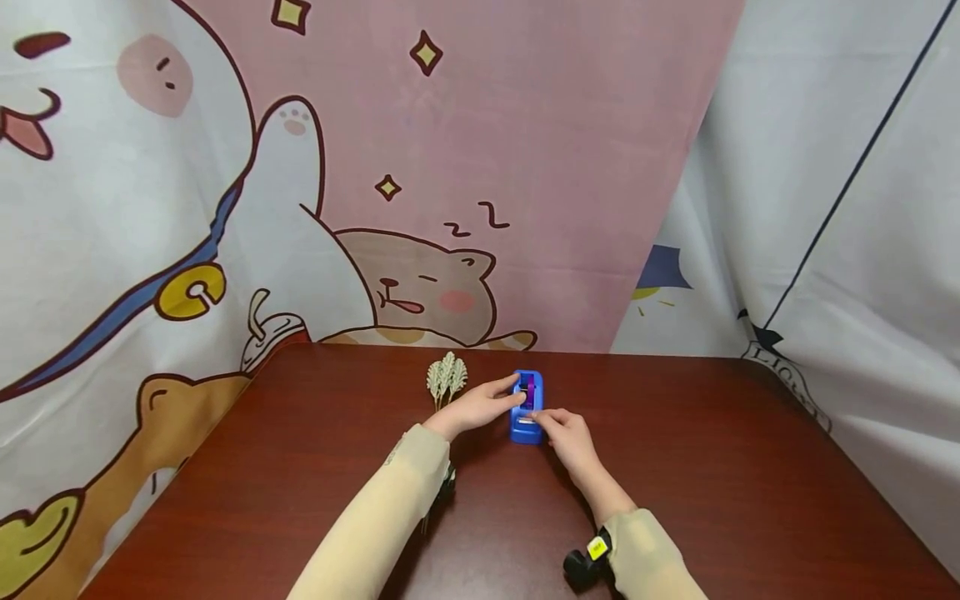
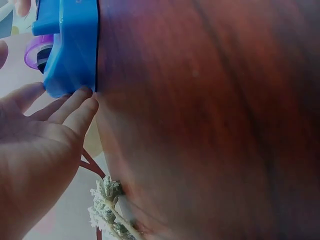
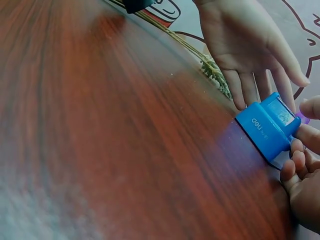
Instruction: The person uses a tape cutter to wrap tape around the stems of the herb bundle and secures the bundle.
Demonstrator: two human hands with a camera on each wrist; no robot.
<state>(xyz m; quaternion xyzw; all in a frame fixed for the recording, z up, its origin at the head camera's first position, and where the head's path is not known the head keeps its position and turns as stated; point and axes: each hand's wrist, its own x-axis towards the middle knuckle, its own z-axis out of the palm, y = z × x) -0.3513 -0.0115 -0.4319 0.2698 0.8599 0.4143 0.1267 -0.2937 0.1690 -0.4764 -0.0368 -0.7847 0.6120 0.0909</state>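
A blue tape dispenser (image 1: 527, 436) with a purple core (image 1: 528, 389) stands on the table, lengthwise away from me. Its cutter end (image 3: 281, 111) and white "deli" lettering show in the right wrist view. My left hand (image 1: 476, 407) is at its left side; in the left wrist view its nearly straight fingers (image 2: 75, 107) touch the blue body's end. From the right, my right hand (image 1: 572, 437) reaches the near part with thumb and forefinger close together, the other fingers (image 3: 296, 167) curled beside the body. Whether tape lies between those fingertips is too small to tell.
A bunch of pale dried flowers (image 1: 446, 377) lies on the brown table (image 1: 300, 500), its stems passing beneath my left forearm. A cartoon-printed cloth (image 1: 555, 167) hangs behind the table's far edge. A black wrist device (image 1: 585, 571) sits by my right cuff.
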